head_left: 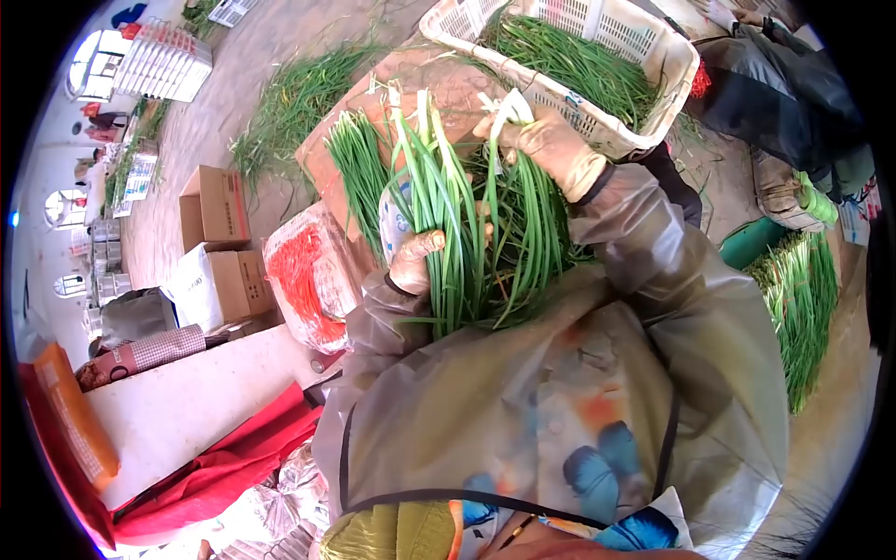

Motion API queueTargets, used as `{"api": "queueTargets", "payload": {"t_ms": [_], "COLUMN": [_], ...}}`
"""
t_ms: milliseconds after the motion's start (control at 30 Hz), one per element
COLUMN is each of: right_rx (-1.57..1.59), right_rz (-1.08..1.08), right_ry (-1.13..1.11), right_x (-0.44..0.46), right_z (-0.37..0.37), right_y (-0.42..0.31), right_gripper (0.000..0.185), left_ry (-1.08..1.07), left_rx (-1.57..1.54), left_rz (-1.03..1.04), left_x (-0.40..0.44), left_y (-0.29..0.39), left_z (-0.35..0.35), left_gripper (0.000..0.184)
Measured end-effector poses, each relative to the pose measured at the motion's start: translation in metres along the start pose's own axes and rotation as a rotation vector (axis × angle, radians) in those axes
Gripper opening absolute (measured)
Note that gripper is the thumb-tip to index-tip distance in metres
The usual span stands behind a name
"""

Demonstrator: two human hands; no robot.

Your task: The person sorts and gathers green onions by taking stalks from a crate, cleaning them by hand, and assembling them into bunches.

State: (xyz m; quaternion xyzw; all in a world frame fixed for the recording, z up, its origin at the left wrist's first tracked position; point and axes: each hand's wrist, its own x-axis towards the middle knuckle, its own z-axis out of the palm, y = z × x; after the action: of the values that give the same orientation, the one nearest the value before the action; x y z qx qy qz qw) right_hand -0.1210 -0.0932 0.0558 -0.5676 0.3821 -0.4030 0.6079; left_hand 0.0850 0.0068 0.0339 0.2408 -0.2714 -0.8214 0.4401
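My left hand [416, 262], in a tan glove, is closed around a bunch of long green chives [439, 187] whose white ends point up and away from me. My right hand [558, 155], gloved too, grips a few chives [530, 210] near their white ends, and their leaves hang down toward my lap. Left of the held bunch lies a neat bundle of chives [357, 163] on a brown board [373, 79]. More loose green leaves sit between my hands, partly hidden by the held ones.
Ahead is a white plastic crate [653, 117] with chives in it. A loose pile of chives [294, 103] lies on the floor. Red ties [306, 285] rest on a package at left, near cardboard boxes [215, 210]. Bundled chives [803, 308] stand at right, near another person [765, 93].
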Motion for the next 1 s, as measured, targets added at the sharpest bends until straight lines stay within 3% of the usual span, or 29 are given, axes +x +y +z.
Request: {"api": "queueTargets", "payload": {"t_ms": [67,133,167,233,300,433,467,533,567,600,733,800,867,1000], "right_rx": [0.018,-0.209,-0.33,-0.225,-0.083,-0.093,-0.333,-0.178,0.119,0.221,0.466,0.429,0.135,0.135], "right_rz": [0.103,0.046,-0.084,-0.043,0.071,-0.016,-0.237,0.131,0.054,0.069,0.194,0.157,0.168,0.21], "right_ry": [-0.033,-0.058,-0.009,-0.016,-0.073,-0.206,-0.17,-0.259,-0.265,-0.265,-0.206,-0.142,-0.026,-0.025], "right_x": [0.004,-0.006,0.0,0.005,0.002,0.0,-0.003,-0.009,-0.017,-0.021,-0.034,-0.033,-0.028,-0.02], "right_z": [0.007,0.023,0.024,0.015,0.008,-0.001,-0.002,-0.01,-0.009,-0.012,-0.011,-0.006,0.003,0.01], "right_y": [0.0,-0.029,-0.011,0.009,0.005,0.018,0.015,0.008,0.005,0.008,0.007,0.008,0.005,0.008], "right_gripper": [0.025,0.023,0.023,0.025,0.023,0.029,0.028,0.026,0.024,0.025,0.021,0.019,0.021,0.021], "left_ry": [0.004,0.074,0.082,0.084,0.117,0.299,0.298,0.309,0.263,0.263,0.223,0.169,0.187,0.07], "left_rx": [-0.002,-0.006,-0.009,-0.014,0.077,0.16,0.158,0.079,0.129,0.207,0.018,-0.065,0.031,0.044], "left_rz": [-0.098,-0.126,-0.14,-0.153,-0.041,0.014,0.011,-0.019,0.035,0.049,0.117,0.23,0.164,0.033], "left_x": [0.0,-0.003,-0.003,-0.002,-0.001,-0.006,-0.007,-0.009,-0.008,-0.008,-0.008,-0.004,-0.006,0.002], "left_y": [-0.005,-0.004,-0.004,-0.006,-0.01,-0.012,-0.014,-0.019,-0.013,-0.015,-0.016,-0.021,-0.021,-0.03], "left_z": [-0.01,0.002,0.002,-0.007,-0.02,-0.013,-0.016,-0.024,-0.01,-0.019,-0.012,-0.013,-0.01,-0.019], "left_gripper": [0.067,0.062,0.06,0.058,0.055,0.053,0.053,0.053,0.053,0.057,0.06,0.063,0.068,0.069]}}
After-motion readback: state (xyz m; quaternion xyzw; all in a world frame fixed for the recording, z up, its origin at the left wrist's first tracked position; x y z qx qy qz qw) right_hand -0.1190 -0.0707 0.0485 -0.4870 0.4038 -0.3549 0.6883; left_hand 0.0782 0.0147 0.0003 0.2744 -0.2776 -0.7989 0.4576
